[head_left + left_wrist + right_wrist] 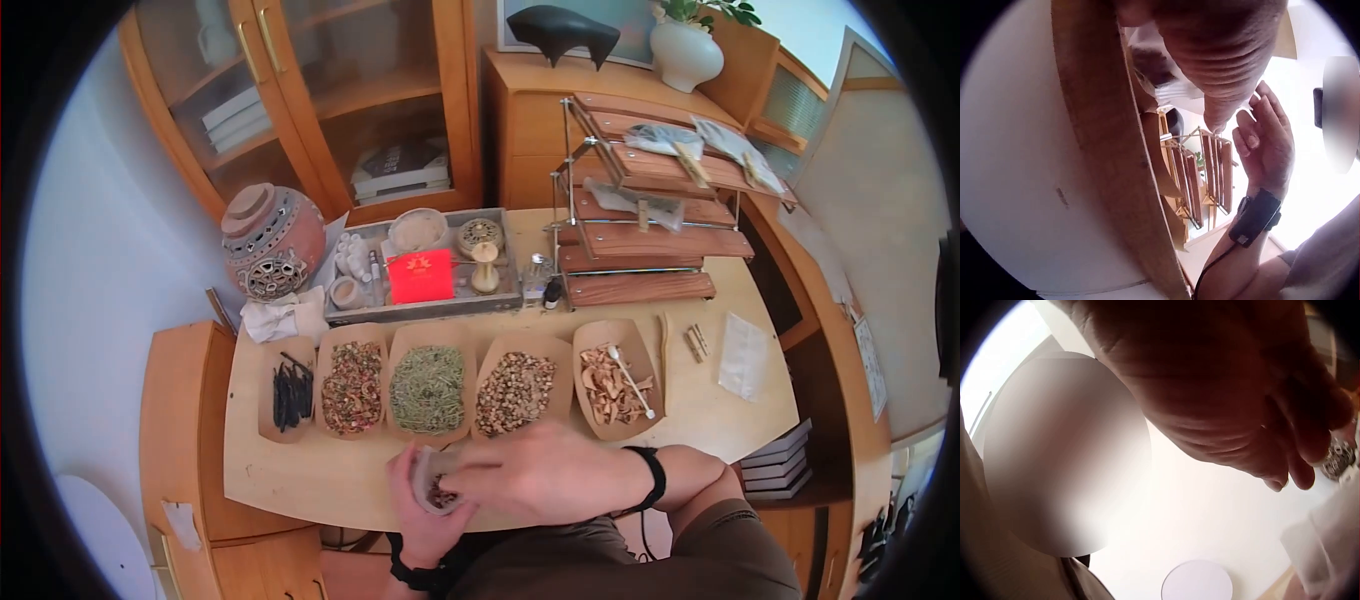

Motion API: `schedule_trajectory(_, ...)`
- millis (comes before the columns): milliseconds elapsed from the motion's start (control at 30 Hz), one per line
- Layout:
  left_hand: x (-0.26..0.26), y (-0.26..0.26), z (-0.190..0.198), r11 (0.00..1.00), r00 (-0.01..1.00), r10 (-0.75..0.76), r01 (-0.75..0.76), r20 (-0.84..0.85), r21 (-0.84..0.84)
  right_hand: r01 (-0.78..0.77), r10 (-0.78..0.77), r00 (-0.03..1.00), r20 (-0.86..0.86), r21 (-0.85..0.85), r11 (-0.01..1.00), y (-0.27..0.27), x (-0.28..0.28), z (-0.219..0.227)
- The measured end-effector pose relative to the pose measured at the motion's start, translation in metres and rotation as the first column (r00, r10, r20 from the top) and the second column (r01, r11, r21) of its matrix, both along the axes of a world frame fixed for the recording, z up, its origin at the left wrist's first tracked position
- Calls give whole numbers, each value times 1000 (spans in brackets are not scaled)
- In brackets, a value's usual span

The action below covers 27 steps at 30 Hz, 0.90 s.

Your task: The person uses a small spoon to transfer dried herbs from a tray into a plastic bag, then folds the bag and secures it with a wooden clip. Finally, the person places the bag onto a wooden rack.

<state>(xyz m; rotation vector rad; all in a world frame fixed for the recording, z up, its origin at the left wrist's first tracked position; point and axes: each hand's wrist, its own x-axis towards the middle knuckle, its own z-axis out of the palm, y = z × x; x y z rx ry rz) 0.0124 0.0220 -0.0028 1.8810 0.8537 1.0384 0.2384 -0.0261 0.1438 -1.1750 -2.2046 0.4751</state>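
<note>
My left hand (425,525) grips a small whitish see-through pouch (422,468) just past the table's near edge. Dried brown bits (441,492) show inside its mouth. My right hand (545,465) comes over from the right, its foremost fingers reaching into the pouch mouth. In the right wrist view the pouch (1329,531) hangs below bent fingers (1310,447); I cannot tell whether the hidden fingertips pinch anything. Close beyond the hands stands a paper tray (487,372) of round dried pieces, and beside it another tray (398,352) heaped with green dried herb.
More paper trays hold dark sticks (292,393), reddish petals (352,385) and pale chips (605,385) with a white spoon (632,382) on top. Behind lies a grey tray (425,314) of incense ware. A wooden rack (650,238) stands back right; a plastic bag (742,357) lies right.
</note>
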Motion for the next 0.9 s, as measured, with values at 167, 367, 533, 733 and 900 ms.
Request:
schedule_trajectory(167, -1, -1, 3, 996, 996, 76, -74, 39, -55, 474, -399, 873, -280, 298, 828, -35, 42, 55)
schedule_trajectory(367, -1, -4, 0, 989, 991, 124, -120, 53, -86, 787, -727, 616, -305, 200, 583, -115, 86, 34)
schedule_trajectory(533, 4, -8, -3, 992, 992, 126, -126, -12, 0, 879, -864, 338, -373, -203, 432, -161, 96, -49)
schedule_trajectory(733, 5, -11, -5, 986, 986, 168, -168, -14, 9, 881, -929, 220, -296, -348, 319, -183, 117, -114)
schedule_trajectory(900, 6, -12, -4, 980, 979, 194, -190, -64, 60, 909, -910, 221, -351, -265, 323, -192, 133, -123)
